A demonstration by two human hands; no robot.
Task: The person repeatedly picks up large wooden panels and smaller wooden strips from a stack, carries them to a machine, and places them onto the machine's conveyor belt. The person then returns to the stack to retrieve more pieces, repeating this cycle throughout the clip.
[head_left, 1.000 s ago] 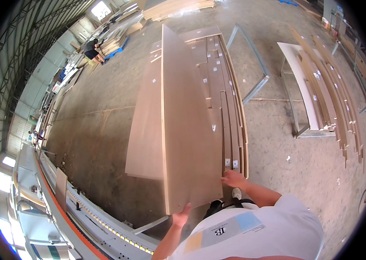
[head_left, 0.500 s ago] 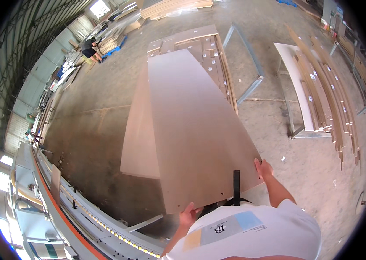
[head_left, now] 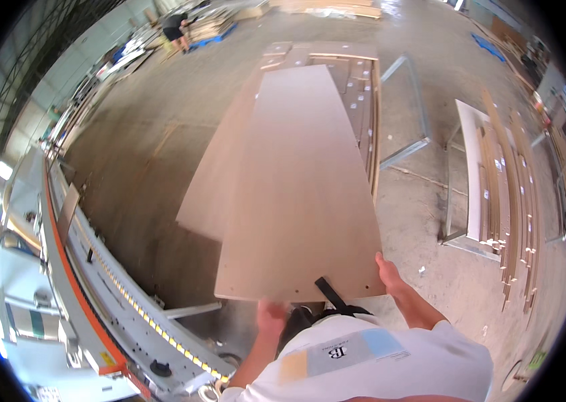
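A long brown panel [head_left: 303, 194] stretches away in front of me, with a few small dark holes along its near edge. My left hand [head_left: 273, 316] is closed on that near edge, left of the middle; its fingers are partly hidden under the board. At the near right corner my right hand [head_left: 388, 273] grips the side edge. Another brown panel [head_left: 206, 194] shows from beneath on the left. The far end of the held panel overlaps a stack of brown boards [head_left: 363, 100] with small white labels. A black strap [head_left: 334, 295] lies over the panel's near edge.
A long machine [head_left: 112, 295] with an orange edge and a yellow-marked rail runs along my left. To the right, narrow strips [head_left: 510, 194] lie on a metal rack [head_left: 453, 191]. A grey metal frame [head_left: 420, 107] stands beside the stack. Far left, another person [head_left: 177, 30] bends over boards.
The panel's near end has swung left and slightly away from me, both hands moving with it. My view has turned, and the left hand's fingers are now less visible under the edge.
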